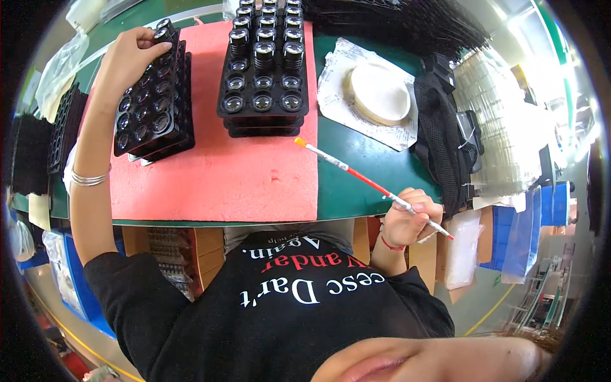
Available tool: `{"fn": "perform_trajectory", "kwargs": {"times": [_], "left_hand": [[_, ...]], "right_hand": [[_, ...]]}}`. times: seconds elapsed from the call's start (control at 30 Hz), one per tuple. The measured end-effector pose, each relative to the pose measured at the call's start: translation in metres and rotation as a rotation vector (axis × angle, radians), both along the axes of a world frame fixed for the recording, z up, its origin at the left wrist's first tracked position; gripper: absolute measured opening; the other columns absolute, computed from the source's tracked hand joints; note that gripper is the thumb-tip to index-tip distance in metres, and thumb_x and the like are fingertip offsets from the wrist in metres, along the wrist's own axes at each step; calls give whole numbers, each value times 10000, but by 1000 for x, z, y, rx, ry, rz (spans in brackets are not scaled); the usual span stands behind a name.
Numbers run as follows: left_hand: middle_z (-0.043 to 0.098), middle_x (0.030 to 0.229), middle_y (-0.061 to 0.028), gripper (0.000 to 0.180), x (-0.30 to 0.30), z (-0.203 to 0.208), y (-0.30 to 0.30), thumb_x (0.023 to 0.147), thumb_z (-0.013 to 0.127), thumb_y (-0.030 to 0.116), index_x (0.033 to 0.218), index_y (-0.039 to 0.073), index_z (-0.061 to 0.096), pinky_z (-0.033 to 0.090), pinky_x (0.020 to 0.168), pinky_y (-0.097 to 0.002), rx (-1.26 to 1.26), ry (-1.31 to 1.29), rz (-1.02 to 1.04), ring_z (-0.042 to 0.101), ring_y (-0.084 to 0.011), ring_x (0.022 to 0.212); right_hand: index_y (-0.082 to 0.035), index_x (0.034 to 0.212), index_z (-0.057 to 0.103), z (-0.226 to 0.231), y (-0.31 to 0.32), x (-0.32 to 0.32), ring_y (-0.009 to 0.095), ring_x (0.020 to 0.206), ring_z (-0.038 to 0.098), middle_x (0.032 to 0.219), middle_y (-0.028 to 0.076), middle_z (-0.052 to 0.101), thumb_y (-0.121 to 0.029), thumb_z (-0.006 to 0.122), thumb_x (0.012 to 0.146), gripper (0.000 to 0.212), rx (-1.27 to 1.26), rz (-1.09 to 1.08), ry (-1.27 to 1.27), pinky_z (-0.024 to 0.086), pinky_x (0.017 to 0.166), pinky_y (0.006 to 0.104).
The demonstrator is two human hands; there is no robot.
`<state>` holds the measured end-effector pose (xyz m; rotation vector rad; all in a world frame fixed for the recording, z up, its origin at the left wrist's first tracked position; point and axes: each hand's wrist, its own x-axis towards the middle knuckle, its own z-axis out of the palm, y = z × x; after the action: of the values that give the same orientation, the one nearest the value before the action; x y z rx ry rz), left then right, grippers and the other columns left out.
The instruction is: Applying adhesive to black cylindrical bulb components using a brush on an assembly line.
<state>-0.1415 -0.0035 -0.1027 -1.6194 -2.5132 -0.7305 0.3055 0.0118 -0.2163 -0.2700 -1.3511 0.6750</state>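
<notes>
My left hand (135,56) reaches to the far end of the left black tray (151,130), which holds rows of round glass-topped lens pieces. Its thumb and fingers are closed around a black lens barrel (164,30) there. In my right hand (414,216) is a thin paintbrush (366,181) with a red and white handle, held like a pen. The brush's yellowish tip points up and left, near the front of a second black tray (263,113). Tall ribbed lens barrels (264,55) stand in that tray's far rows, with lower lens pieces in its near rows.
Both trays rest on a pink foam mat (216,184) over a green table (347,184). To the right, a round white dish (380,93) sits on a papered square. Beyond it are a black mesh bag (436,137) and stacked clear trays (493,121). More black trays (67,127) stand at the left.
</notes>
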Motion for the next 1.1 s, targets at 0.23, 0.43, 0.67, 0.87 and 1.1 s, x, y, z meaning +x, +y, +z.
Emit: {"fn": "perform_trajectory", "kwargs": {"times": [0.23,0.43,0.67,0.87,1.1], "left_hand": [[627,848,-93,389,46,20,-18,714,657,335,980,55,611,443,727,-302,96,230,216,597,-213,803],[582,849,-96,365,99,16,-6,711,654,322,945,48,595,429,723,-325,202,276,-278,558,-241,786],[592,742,-83,333,103,7,25,702,663,276,906,21,598,425,688,-315,88,82,-295,562,-236,710],[593,761,-68,308,104,9,24,713,659,251,905,20,591,417,653,-295,41,157,-274,550,-182,684],[591,782,-59,326,102,6,26,717,655,241,954,29,586,416,657,-286,5,81,-262,525,-162,662]], "right_hand": [[-28,771,468,2,0,0,168,462,500,564,71,514,-286,529,871,283,9,-1,-9,412,420,266],[-22,772,472,3,0,-1,171,461,499,561,74,513,-289,526,873,291,2,7,9,424,432,270],[12,816,490,3,5,11,192,501,513,612,131,529,-190,505,869,209,-39,95,56,432,469,278],[35,838,493,10,23,29,193,553,549,695,148,559,-195,478,891,237,-137,-174,135,462,522,276],[34,843,505,23,33,36,172,590,565,694,137,581,-144,481,891,186,-83,-300,39,471,580,272]]}}
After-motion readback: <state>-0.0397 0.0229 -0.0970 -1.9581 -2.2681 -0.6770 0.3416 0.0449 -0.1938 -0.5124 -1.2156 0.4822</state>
